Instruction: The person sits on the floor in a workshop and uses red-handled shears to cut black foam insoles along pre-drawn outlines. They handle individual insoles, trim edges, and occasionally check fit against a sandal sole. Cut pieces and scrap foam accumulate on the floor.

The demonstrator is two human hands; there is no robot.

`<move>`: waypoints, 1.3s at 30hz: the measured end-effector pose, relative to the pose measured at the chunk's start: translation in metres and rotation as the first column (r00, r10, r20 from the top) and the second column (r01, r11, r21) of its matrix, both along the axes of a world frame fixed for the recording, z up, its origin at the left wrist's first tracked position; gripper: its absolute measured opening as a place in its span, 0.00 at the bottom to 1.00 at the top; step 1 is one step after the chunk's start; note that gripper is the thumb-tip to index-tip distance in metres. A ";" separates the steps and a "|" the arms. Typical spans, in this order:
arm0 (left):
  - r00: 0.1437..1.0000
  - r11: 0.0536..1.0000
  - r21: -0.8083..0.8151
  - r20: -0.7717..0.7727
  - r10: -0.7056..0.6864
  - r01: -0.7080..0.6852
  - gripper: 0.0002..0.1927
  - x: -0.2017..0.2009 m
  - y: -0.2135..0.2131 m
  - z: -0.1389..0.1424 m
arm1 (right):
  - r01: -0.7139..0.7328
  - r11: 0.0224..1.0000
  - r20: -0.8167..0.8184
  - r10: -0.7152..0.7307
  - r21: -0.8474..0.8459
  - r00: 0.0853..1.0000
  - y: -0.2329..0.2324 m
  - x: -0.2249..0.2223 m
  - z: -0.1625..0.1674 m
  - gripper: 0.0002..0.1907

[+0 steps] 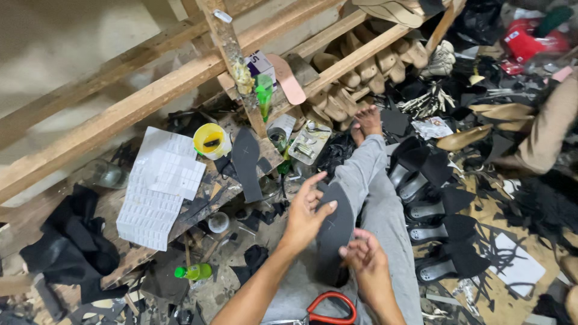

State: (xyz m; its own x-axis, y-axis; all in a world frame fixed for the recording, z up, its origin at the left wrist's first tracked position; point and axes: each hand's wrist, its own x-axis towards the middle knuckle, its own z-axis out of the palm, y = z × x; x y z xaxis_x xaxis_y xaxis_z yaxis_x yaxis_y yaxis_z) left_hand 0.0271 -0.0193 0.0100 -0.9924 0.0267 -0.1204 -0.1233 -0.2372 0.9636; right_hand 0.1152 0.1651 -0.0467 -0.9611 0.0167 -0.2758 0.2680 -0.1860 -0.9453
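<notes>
holding: you have a dark sole-shaped insole piece (335, 232) upright over your lap, above your grey trouser leg (376, 198), so its flat face turns toward you.
left hand: your left hand (306, 210) lies across the upper edge, fingers spread and lightly curled on the face, thumb behind; the grip is loose, more a steadying press than a clamp, which keeps the thin piece from flopping.
right hand: your right hand (364, 256) pinches the lower side edge with bent fingers, closed on the piece, so the two holds keep it flat between them.
scissors: red-handled scissors (331, 306) rest on your lap just below the hands, close by.
table: the low wooden table (208, 195) to your left carries another dark sole cut-out (247, 162) lying flat, a yellow pot (211, 140) and white sheets of small labels (159, 186).
floor: a green bottle (194, 271) lies on its side among dark scraps near the table's edge.
right side: black sandals with grey footbeds (430, 241) sit in a row beside your leg, with loose black cut pieces over them.
rack: wooden shoe lasts (367, 60) are stacked on the slanted wooden rack beyond your bare foot (367, 120).
</notes>
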 end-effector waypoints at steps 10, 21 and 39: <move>0.976 0.922 0.323 0.016 0.219 -0.212 0.05 0.010 -0.104 0.058 | -0.633 0.384 -0.043 0.873 0.672 0.485 0.026 0.086 -0.136 0.20; 0.987 0.988 0.061 -0.071 0.145 -0.140 0.08 0.033 -0.086 0.136 | -0.464 0.886 0.061 0.462 0.021 0.885 0.050 0.045 -0.015 0.25; 0.957 0.963 -0.116 -0.134 -0.258 0.244 0.11 0.027 0.014 0.213 | -0.266 0.918 -0.227 0.337 0.294 0.914 0.017 -0.017 0.217 0.32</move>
